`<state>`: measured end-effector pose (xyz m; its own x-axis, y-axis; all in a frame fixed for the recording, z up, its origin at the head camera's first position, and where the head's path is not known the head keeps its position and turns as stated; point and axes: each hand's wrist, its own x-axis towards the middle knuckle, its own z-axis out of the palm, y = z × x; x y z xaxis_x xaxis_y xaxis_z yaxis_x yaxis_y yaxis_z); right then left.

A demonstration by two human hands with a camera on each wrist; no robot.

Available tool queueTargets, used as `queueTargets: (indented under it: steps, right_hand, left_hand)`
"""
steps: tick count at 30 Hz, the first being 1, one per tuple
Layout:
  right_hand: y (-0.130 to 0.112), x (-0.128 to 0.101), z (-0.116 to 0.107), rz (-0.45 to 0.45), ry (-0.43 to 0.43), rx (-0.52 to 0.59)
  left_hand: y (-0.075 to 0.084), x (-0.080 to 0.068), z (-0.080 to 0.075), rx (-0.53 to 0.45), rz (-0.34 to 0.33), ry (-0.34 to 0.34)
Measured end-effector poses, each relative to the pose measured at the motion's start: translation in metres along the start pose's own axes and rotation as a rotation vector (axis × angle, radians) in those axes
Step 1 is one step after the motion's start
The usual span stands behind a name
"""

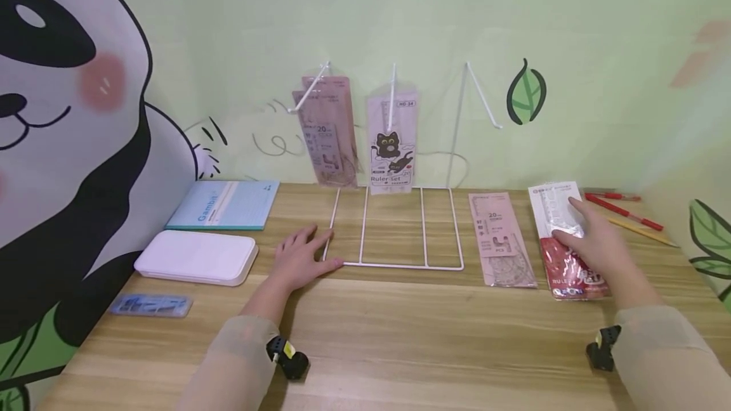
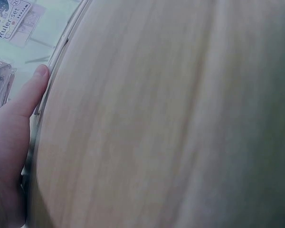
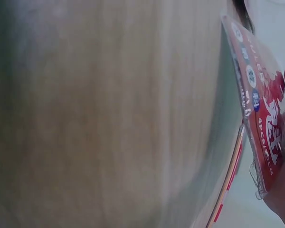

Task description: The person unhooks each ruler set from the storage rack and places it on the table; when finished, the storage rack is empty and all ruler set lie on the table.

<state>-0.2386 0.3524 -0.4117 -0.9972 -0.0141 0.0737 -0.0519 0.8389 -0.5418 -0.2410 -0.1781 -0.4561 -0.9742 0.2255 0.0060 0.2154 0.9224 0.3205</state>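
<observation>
My left hand lies with fingers spread over the front left corner of a white wire display rack, its thumb along the front wire. In the left wrist view the thumb stands beside that wire. At the far side, my right hand holds a red and white ruler set packet, thumb on its face. The packet's right side is tipped up in the right wrist view; some fingers are hidden. Left of it lies a pink ruler set packet.
Pink packets hang on the rack's left hook, a black-cat ruler set on the middle one; the right hook is bare. A blue notebook, white case and blue box lie left. Red pens and a pencil lie right.
</observation>
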Motion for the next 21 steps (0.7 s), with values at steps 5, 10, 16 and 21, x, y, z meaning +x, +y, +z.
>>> queueTargets:
  steps: [5, 10, 16, 21]
  right_hand:
    - [0.0021, 0.0041, 0.0042, 0.010, -0.059, -0.023]
    - [0.0050, 0.0056, 0.0047, 0.013, -0.110, -0.010]
    - [0.0054, 0.0045, 0.0050, 0.002, -0.162, -0.044]
    - [0.0073, 0.0020, 0.0061, 0.029, -0.207, -0.072]
  left_hand:
    - [-0.0006, -0.0004, -0.0004, -0.004, -0.003, -0.001]
    - [-0.0014, 0.0004, -0.0002, -0.003, -0.007, 0.000]
    - [-0.0016, 0.0005, 0.0004, -0.003, -0.009, 0.005]
    - [-0.0009, 0.0009, 0.0013, -0.002, -0.007, 0.002]
